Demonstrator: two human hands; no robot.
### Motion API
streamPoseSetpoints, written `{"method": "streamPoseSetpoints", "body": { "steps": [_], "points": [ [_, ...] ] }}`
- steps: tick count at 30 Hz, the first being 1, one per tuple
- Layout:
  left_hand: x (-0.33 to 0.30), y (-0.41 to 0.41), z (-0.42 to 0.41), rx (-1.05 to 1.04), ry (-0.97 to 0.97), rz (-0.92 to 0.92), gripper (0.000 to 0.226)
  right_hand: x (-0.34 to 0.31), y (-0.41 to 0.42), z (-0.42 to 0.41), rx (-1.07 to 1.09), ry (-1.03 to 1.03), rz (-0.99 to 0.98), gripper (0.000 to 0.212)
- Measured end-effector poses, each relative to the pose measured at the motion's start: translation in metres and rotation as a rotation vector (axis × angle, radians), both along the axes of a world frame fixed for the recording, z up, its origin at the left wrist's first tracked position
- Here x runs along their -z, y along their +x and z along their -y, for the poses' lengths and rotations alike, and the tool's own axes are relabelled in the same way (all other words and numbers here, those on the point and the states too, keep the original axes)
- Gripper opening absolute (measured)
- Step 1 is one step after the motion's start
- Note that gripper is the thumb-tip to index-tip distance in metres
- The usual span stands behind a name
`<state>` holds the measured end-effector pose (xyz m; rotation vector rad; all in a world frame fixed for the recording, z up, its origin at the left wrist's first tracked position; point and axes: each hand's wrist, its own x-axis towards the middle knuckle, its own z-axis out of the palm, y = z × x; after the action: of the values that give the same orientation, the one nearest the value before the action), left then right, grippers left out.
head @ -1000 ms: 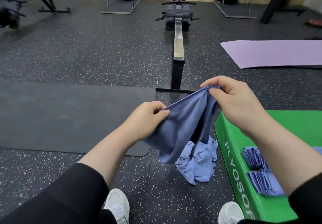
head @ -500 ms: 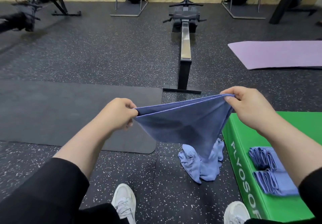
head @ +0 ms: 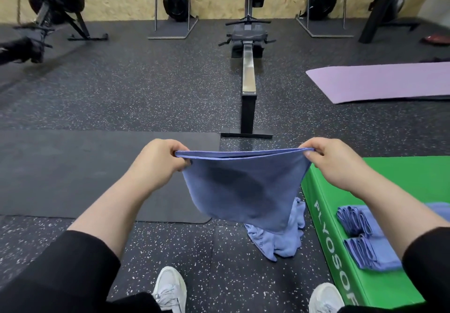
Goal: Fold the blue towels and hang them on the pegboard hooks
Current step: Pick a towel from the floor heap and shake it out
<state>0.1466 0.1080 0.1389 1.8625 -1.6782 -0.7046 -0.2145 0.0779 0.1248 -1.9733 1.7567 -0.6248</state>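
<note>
1. Blue towel (head: 243,186) hangs doubled between our hands, in the air above the speckled floor (head: 170,93).
2. Our left hand (head: 158,164) pinches its left corner; our right hand (head: 336,164) pinches the right.
3. Two folded towels (head: 360,237) lie on the green box (head: 389,174) at right.
4. One crumpled towel (head: 275,242) waits on the floor; we judge folding roughly halfway, with no pegboard in view.

Doubled blue towel (head: 243,191) hangs stretched in mid-air; crumpled towel (head: 280,242) lies on floor below.

Single head-worn view, facing forward and down, close above hands (head: 243,161)
</note>
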Motion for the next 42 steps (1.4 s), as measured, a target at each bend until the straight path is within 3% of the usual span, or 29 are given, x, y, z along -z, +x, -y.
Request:
{"method": "streamPoseSetpoints", "body": {
  "steps": [3, 8, 12, 15, 18, 21, 25, 28, 31, 34, 38, 42],
  "points": [
    [-0.001, -0.001, 0.002, -0.047, -0.090, 0.013, 0.018, 0.001, -0.002, 0.001, 0.029, -0.028, 0.029, 0.015],
    [0.007, 0.007, 0.005, -0.094, 0.008, 0.303, 0.034, 0.007, 0.000, -0.001, 0.006, 0.021, -0.045, 0.015],
    [0.008, 0.007, 0.006, -0.076, -0.017, 0.198, 0.027, 0.002, -0.001, 0.000, 0.049, -0.011, -0.007, 0.010],
    [0.007, 0.005, 0.008, -0.084, -0.115, -0.039, 0.025, 0.000, -0.002, 0.001, 0.066, -0.017, 0.011, 0.010],
    [0.005, -0.003, 0.011, -0.046, -0.176, -0.269, 0.034, 0.000, -0.002, 0.002, 0.116, -0.016, 0.004, 0.010],
    [0.004, -0.019, 0.012, 0.012, -0.198, -0.355, 0.042, 0.003, 0.000, 0.003, 0.106, 0.090, -0.114, 0.006],
    [-0.004, -0.058, 0.015, 0.125, -0.204, -0.228, 0.022, 0.007, 0.021, 0.000, -0.052, 0.161, -0.043, 0.060],
    [-0.009, -0.086, 0.016, 0.272, -0.198, -0.139, 0.017, -0.001, 0.055, -0.003, -0.206, 0.095, 0.160, 0.072],
    [-0.009, -0.103, 0.020, 0.325, -0.175, -0.169, 0.014, -0.004, 0.082, 0.001, -0.314, 0.186, 0.420, 0.049],
    [-0.007, -0.104, 0.027, 0.269, -0.205, -0.248, 0.018, -0.006, 0.092, 0.008, -0.332, 0.174, 0.439, 0.014],
    [0.002, -0.086, 0.029, 0.260, -0.027, -0.428, 0.020, -0.010, 0.093, 0.016, -0.310, 0.123, 0.479, 0.025],
    [0.020, -0.071, 0.022, 0.389, 0.236, -0.291, 0.012, -0.010, 0.086, 0.026, -0.219, 0.020, 0.483, 0.026]
  ]
}}
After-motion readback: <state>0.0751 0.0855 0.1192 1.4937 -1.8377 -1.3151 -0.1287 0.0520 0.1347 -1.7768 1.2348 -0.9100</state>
